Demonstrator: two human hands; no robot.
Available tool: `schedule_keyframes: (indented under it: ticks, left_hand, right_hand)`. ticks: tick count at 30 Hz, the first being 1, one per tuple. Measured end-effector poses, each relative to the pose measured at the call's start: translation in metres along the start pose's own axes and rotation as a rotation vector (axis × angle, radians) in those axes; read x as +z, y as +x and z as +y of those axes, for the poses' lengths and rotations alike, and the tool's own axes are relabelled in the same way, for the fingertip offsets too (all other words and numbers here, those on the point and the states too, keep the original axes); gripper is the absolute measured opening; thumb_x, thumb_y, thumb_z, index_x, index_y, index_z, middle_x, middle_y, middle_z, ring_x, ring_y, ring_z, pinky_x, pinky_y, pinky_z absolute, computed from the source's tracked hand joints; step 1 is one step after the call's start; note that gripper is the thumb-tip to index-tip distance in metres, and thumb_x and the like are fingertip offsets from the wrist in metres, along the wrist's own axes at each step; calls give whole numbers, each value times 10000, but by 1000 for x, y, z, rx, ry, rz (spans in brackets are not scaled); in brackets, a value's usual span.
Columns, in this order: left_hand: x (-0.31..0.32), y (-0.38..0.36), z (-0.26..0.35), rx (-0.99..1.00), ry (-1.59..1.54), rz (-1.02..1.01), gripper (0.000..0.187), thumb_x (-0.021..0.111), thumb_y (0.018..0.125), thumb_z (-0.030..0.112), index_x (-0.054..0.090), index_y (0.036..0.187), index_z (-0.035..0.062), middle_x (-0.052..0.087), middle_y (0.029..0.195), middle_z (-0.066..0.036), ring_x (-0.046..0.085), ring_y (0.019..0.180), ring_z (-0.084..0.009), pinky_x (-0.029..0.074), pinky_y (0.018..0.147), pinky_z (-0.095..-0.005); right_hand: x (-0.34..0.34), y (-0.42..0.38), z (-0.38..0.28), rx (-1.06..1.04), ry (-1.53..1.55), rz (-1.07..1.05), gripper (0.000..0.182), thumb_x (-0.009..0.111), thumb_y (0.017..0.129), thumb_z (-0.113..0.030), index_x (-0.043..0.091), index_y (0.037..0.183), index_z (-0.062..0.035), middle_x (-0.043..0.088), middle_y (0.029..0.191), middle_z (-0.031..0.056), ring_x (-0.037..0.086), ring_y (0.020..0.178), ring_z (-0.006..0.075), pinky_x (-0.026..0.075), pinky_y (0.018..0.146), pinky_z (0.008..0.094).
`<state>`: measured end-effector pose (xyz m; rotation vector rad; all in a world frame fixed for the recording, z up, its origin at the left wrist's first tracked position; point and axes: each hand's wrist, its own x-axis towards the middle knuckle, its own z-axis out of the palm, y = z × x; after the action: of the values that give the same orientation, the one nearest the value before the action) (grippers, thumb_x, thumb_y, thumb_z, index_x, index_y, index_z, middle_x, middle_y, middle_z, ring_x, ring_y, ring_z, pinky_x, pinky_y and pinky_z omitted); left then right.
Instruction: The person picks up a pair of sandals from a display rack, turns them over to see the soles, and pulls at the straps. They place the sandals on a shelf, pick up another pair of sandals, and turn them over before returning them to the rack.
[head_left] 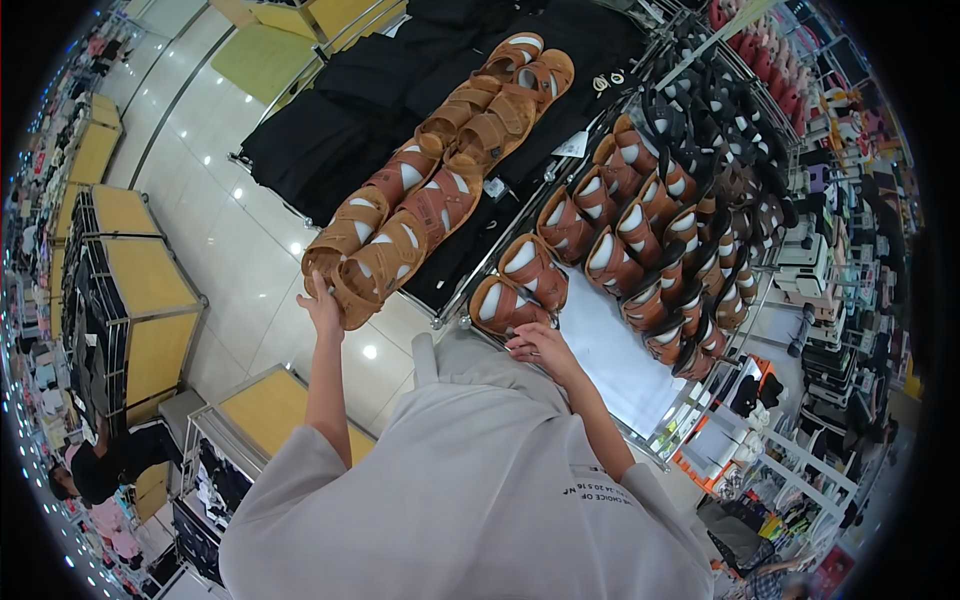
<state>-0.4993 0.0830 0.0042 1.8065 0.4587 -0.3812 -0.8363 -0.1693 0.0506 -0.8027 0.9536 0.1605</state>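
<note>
My left hand (323,308) is at the near end of a double row of brown strapped sandals (435,205). Its fingers are on the heel of the nearest tan sandal (372,272), which overhangs the edge of the black-covered table (345,120). My right hand (543,348) is at my waist, fingers loosely bent and apart, with nothing visible in it. It is just below a pair of reddish-brown sandals (508,302) with white stuffing, at the corner of the neighbouring rack. Whether it touches them is hard to make out.
More brown sandals (640,235) and black sandals (700,110) fill the white-topped rack on the right. Yellow-topped display stands (150,275) are on the left across the tiled floor (215,200). A person in black (125,460) bends at lower left. Shelves of goods surround the area.
</note>
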Motion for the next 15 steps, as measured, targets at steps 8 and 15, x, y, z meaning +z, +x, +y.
schedule_keyframes:
  ticks: [8,15]
  left_hand:
    - [-7,42,-32,-4,-61,-125,963,412,910,650,40,1480,-31,242,1484,-235,315,1357,-341,341,1083,-419]
    - [-6,-5,-9,41,-96,-107,839,427,954,557,38,1506,59,263,1479,-204,293,1370,-306,322,1091,-414]
  right_hand:
    - [0,4,-1,22,-13,-3,246,545,947,-242,558,1087,-40,679,959,123,658,812,183,528,729,283]
    - [-16,-1,9,25,7,49,228,514,949,-218,558,1090,-43,680,964,134,666,845,212,532,760,311]
